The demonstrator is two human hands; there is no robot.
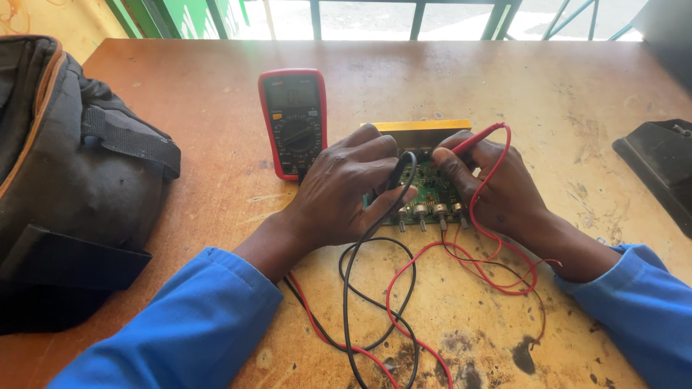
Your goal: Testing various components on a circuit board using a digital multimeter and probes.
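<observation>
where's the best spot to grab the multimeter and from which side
Grip the multimeter across its long red side edges, near the upper half by the display. It lies flat, face up, so coming from above suits it, probably from its left edge where the table is bare. The left hand and the leads crowd its lower right corner, so that end looks awkward.

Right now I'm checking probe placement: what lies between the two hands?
In the head view, the green circuit board lies between the left hand and right hand, with both probe tips on it.
</observation>
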